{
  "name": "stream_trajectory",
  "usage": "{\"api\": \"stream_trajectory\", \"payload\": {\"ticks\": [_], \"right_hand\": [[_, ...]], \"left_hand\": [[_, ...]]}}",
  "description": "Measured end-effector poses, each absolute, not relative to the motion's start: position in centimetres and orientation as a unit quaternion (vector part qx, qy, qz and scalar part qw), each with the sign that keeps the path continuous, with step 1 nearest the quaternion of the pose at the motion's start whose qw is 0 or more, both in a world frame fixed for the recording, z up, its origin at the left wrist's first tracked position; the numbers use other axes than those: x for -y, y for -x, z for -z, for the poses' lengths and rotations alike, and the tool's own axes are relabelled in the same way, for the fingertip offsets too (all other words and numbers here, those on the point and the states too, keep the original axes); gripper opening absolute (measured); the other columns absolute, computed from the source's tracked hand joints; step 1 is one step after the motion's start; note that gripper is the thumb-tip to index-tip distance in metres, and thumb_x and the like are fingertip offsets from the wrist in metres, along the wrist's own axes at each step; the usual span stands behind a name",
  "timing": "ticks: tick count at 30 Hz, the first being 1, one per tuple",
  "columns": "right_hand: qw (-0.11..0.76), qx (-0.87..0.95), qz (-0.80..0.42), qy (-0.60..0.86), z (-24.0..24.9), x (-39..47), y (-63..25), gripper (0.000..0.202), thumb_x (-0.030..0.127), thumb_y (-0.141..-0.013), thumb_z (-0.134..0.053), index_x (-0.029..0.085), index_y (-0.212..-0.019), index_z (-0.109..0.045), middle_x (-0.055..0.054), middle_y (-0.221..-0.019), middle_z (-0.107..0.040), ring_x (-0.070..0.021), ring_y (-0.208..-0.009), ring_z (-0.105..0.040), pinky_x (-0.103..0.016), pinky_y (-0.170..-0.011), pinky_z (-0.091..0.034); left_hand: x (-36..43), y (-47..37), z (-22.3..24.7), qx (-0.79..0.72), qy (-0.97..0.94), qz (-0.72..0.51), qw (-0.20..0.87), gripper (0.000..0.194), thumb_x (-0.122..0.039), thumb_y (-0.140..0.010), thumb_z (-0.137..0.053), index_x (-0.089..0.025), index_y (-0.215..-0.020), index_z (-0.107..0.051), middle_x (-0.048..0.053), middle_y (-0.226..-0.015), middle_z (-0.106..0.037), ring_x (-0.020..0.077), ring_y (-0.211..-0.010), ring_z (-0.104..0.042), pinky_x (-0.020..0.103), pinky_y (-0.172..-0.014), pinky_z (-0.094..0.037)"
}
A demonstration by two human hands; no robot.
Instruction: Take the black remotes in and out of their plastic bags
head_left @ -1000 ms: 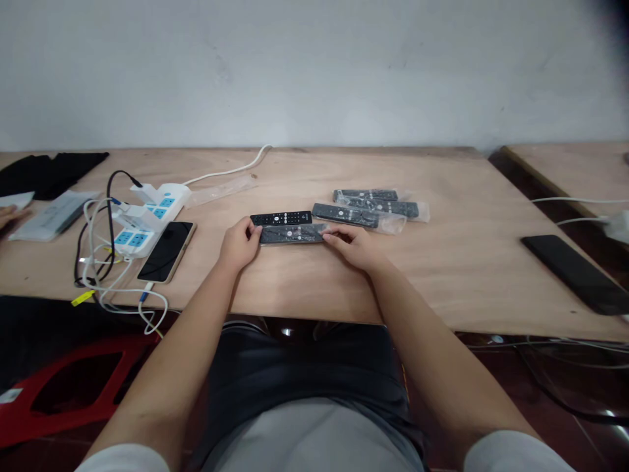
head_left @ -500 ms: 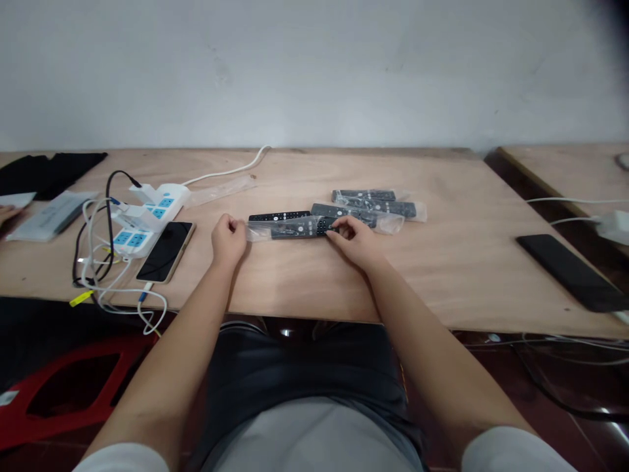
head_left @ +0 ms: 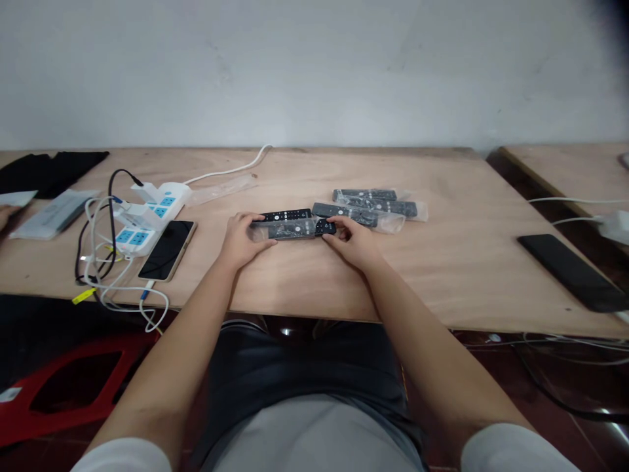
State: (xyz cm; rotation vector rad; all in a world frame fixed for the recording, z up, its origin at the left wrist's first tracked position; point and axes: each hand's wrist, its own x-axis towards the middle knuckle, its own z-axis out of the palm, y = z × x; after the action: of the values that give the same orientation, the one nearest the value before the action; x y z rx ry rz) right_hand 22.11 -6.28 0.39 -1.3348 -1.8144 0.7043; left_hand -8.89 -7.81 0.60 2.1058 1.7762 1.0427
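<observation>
A black remote control lies lengthwise between my hands, most of it inside a clear plastic sleeve; its right end is bare. At the sleeve's left end, my left hand grips with the thumb on the near side and fingers on the far side. My right hand holds the bare right end between thumb and forefinger. Directly behind lies an unwrapped black remote, close to my left fingertips. Beyond my right hand are several remotes in clear sleeves, the nearest a bagged remote.
To the left are a white power strip with tangled cables, a phone and an empty plastic sleeve. A dark phone lies at the right. Another person's hand shows at the far left beside a packaged item.
My left hand has moved right and opened from a pinch on the sleeve's end to a wider grip around the remote's left part. My right hand stays at the right end.
</observation>
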Motion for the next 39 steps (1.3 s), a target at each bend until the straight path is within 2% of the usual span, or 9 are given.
{"api": "stream_trajectory", "payload": {"ticks": [5,12,18,27,33,37,39], "right_hand": [[0.399,0.694,-0.283,0.528,-0.2,6.2,-22.0,0.043,0.052,-0.084,-0.071,0.024,-0.117,-0.074,-0.006,-0.090,-0.070,-0.0201,-0.072,-0.058,-0.038,-0.076,-0.053],[0.414,0.671,-0.267,0.555,0.1,5.7,-22.3,0.043,0.048,-0.085,-0.069,0.023,-0.119,-0.075,-0.006,-0.087,-0.069,-0.0198,-0.069,-0.056,-0.039,-0.078,-0.054],[0.459,0.625,-0.233,0.587,0.9,4.7,-22.9,0.045,0.048,-0.084,-0.065,0.022,-0.120,-0.074,-0.009,-0.101,-0.070,-0.0172,-0.066,-0.055,-0.037,-0.075,-0.054],[0.466,0.621,-0.229,0.587,0.9,4.5,-23.1,0.046,0.049,-0.084,-0.064,0.020,-0.118,-0.073,-0.010,-0.099,-0.070,-0.0190,-0.070,-0.057,-0.038,-0.076,-0.053],[0.457,0.625,-0.235,0.588,0.5,4.8,-22.8,0.042,0.044,-0.083,-0.064,0.020,-0.116,-0.074,-0.010,-0.099,-0.072,-0.0209,-0.074,-0.060,-0.039,-0.079,-0.053],[0.450,0.637,-0.237,0.579,0.3,5.1,-22.7,0.041,0.042,-0.083,-0.064,0.021,-0.116,-0.074,-0.010,-0.098,-0.071,-0.0217,-0.078,-0.062,-0.038,-0.079,-0.052],[0.444,0.652,-0.240,0.565,0.3,5.2,-22.5,0.039,0.042,-0.084,-0.065,0.020,-0.116,-0.074,-0.009,-0.097,-0.071,-0.0213,-0.078,-0.062,-0.036,-0.077,-0.052]], "left_hand": [[7.8,8.8,-0.6,-0.611,-0.703,-0.351,0.101,0.040,-0.039,-0.068,-0.093,-0.025,-0.097,-0.070,0.008,-0.116,-0.066,0.0303,-0.117,-0.057,0.048,-0.109,-0.042],[7.7,9.1,-0.3,-0.621,-0.675,-0.388,0.095,0.028,-0.037,-0.072,-0.090,-0.024,-0.090,-0.072,0.006,-0.104,-0.069,0.0262,-0.108,-0.061,0.042,-0.104,-0.046],[7.6,9.2,-0.2,-0.638,-0.659,-0.387,0.094,0.015,-0.036,-0.082,-0.079,-0.023,-0.084,-0.072,0.006,-0.098,-0.069,0.0243,-0.101,-0.064,0.040,-0.099,-0.049],[7.6,10.0,-0.9,-0.645,-0.624,-0.438,0.054,0.014,-0.035,-0.084,-0.073,-0.022,-0.084,-0.070,0.006,-0.093,-0.069,0.0226,-0.096,-0.065,0.037,-0.096,-0.051],[7.4,13.6,-2.1,-0.676,-0.561,-0.478,0.023,0.019,-0.040,-0.084,-0.071,-0.022,-0.085,-0.066,0.006,-0.093,-0.071,0.0238,-0.095,-0.064,0.041,-0.097,-0.050],[6.8,17.5,-3.2,-0.697,-0.512,-0.502,0.025,0.016,-0.035,-0.084,-0.070,-0.020,-0.084,-0.063,0.005,-0.087,-0.067,0.0225,-0.087,-0.064,0.042,-0.092,-0.052],[6.4,19.6,-3.9,-0.723,-0.503,-0.473,-0.007,0.020,-0.039,-0.090,-0.064,-0.019,-0.090,-0.062,0.006,-0.089,-0.065,0.0237,-0.088,-0.062,0.047,-0.093,-0.052]]}}
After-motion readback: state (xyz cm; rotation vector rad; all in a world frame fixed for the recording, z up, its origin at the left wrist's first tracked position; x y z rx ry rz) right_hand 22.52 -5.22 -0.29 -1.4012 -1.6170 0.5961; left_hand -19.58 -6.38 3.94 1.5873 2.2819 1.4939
